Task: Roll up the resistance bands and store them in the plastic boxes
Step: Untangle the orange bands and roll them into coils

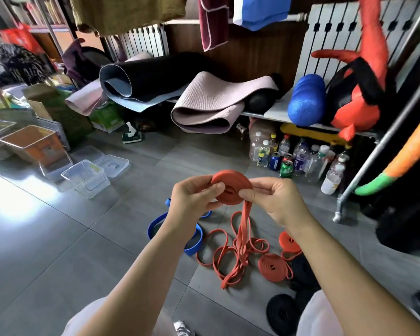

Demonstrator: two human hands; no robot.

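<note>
Band coil (228, 181) between hands (194, 201) (280, 202) (tail (244, 218) below)

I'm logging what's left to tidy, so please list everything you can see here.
Orange band being rolled: one, orange-red, coil held at centre, tail hanging to the floor.
Loose orange bands: a tangle, count unclear, floor below the coil.
Rolled orange bands: two, orange-red, floor right of the tangle.
Blue bands: count unclear, blue, floor under the left forearm.
Rolled black bands: several, black, floor at lower right.
Plastic boxes: several, clear, floor at left.
Yoga mats: three or so, pink and black-blue, on the low shelf.
Foam roller: one, blue, shelf at right.
Bottles and cans: many, mixed colours, under the shelf.
Hands: left hand and right hand both pinch the coil.
</note>
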